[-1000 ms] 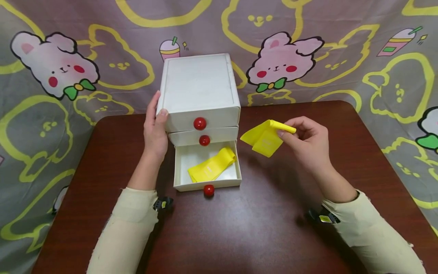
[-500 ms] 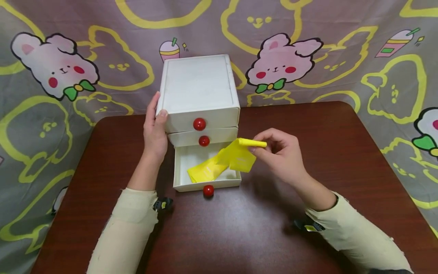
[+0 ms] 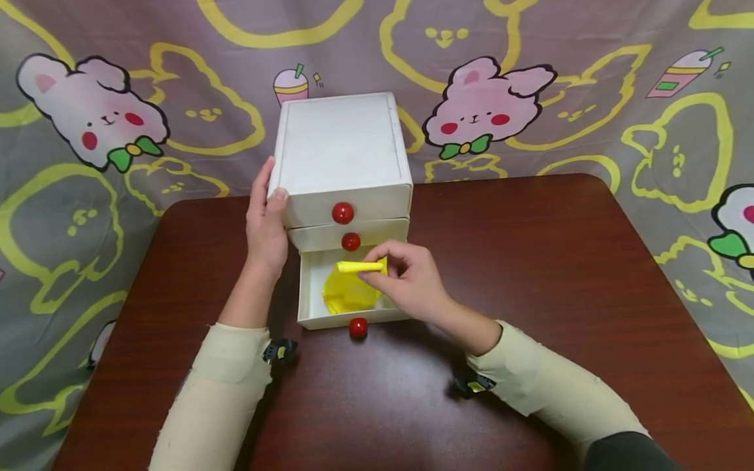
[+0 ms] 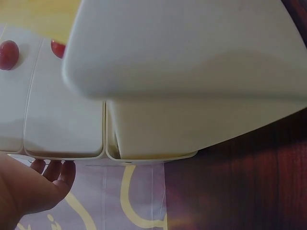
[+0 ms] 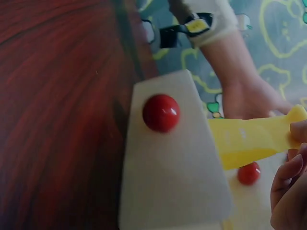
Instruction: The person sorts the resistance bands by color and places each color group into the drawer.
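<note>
A white drawer unit [image 3: 344, 144] with red round knobs stands on the table, its bottom drawer [image 3: 326, 321] pulled out. My left hand [image 3: 267, 229] rests along the unit's left side, thumb at the front corner. In the left wrist view, the fingers [image 4: 67, 172] touch the side wall. Over the open drawer, my right hand [image 3: 412, 281] pinches a folded yellow resistance band [image 3: 353, 267] between thumb and fingers. A second yellow resistance band [image 3: 332, 301] lies in the drawer, partly hidden beneath the held one. From the right wrist, the held band [image 5: 254, 139] shows behind the drawer front.
Red knobs stick out from the top drawer [image 3: 377, 204], the middle drawer [image 3: 383, 233] and the bottom one. The dark wooden table [image 3: 559, 275] extends around the unit. A patterned cloth [image 3: 565, 39] hangs behind it.
My right hand has moved left with the yellow resistance band, from beside the unit to over the open drawer. My left hand has stayed on the unit's side.
</note>
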